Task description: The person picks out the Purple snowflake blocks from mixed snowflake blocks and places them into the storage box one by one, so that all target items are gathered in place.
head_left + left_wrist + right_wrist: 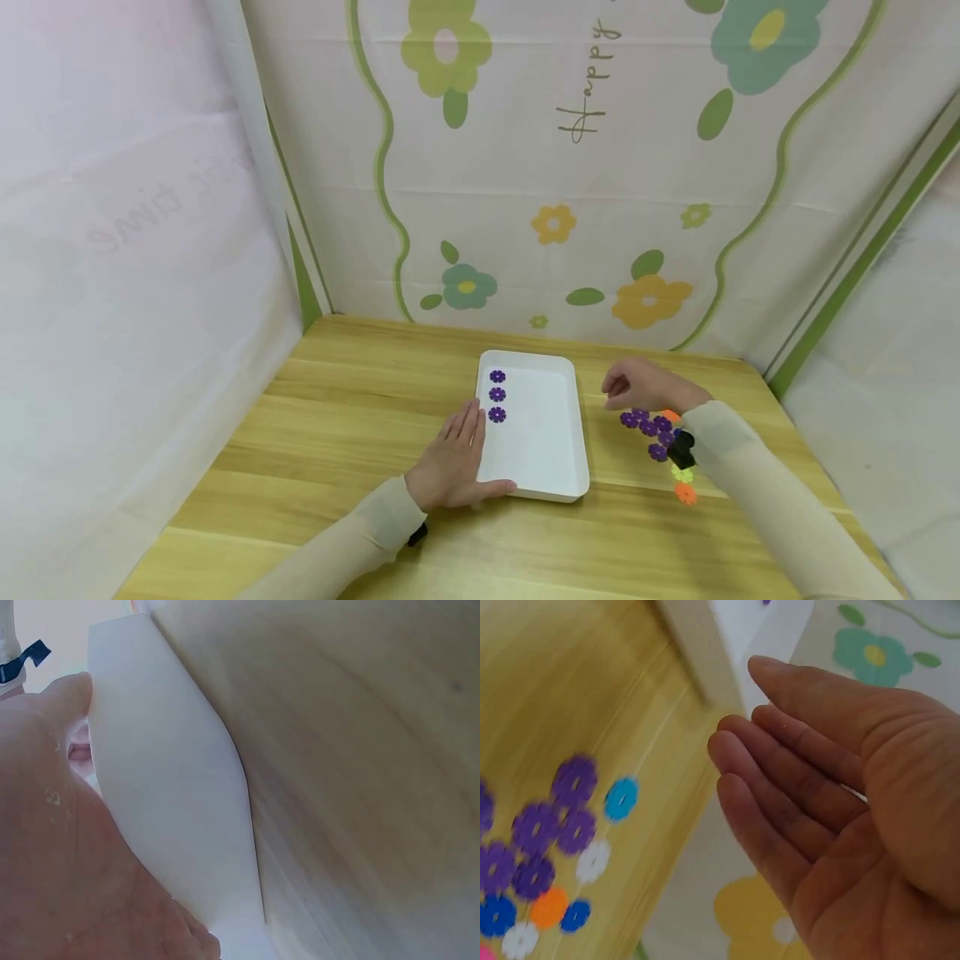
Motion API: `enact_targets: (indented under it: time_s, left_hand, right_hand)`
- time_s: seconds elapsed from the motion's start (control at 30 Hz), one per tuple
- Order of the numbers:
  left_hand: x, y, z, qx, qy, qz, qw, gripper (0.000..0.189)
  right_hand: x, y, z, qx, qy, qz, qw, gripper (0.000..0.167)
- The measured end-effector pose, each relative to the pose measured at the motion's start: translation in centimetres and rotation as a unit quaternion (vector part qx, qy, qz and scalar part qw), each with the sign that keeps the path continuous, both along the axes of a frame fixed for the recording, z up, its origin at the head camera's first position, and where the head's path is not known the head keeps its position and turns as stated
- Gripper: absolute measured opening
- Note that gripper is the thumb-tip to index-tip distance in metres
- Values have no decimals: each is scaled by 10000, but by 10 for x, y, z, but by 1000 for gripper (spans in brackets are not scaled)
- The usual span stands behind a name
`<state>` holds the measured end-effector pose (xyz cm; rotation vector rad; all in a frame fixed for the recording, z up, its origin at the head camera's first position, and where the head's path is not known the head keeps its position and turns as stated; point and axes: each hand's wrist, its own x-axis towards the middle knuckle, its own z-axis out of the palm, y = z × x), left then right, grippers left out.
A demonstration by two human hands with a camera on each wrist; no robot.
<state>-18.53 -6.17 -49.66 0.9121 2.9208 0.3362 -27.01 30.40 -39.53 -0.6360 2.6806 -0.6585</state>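
Observation:
A shallow white tray (536, 442) lies on the wooden table, with three purple notched flower discs (497, 394) in a column along its left side. My left hand (452, 460) rests on the tray's near left corner, fingers straight along the left rim and thumb along the near rim. The left wrist view shows the palm (67, 832) against the tray's outer wall (169, 772). Right of the tray, my right hand (641, 385) hovers beside a cluster of purple discs (649, 427). Its fingers (780, 802) bend loosely with nothing between them in the right wrist view.
Orange (686, 493) and yellow-green discs (682, 474) lie on the right, partly under the right wrist. Blue (621, 799) and white discs (593, 861) are among them. A flower-printed cloth (480, 167) hangs behind the table (300, 467), with white cloth walls at both sides.

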Motion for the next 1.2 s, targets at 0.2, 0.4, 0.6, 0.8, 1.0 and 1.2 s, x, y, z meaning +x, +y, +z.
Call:
enact_targets:
  time_s: [0.2,0.4,0.6,0.8,1.0,1.2]
  left_hand:
    - [1,0,3,4,-8,11,10000,123]
    - [2,0,8,-38,-164,9,9999,121]
    - [2,0,8,-68,-144,31,9999,123]
    - [3,0,14,-105,-187,-4,9998,120]
    - [1,0,11,-127,-144,-16,9998,120]
    - [-3,-1,-1,-107,171,-43,9998,122]
  right_hand:
    - [0,32,-15,429,422,188,9980,13]
    - [2,46,-43,992,883,476,9900,24]
    - [3,48,-65,1359,1464,692,9774,27]
    - [3,48,-75,1429,1615,715,9739,26]
    - [-2,47,-79,1219,1514,641,9788,24]
    - [-10,46,-76,741,1034,435,9909,11]
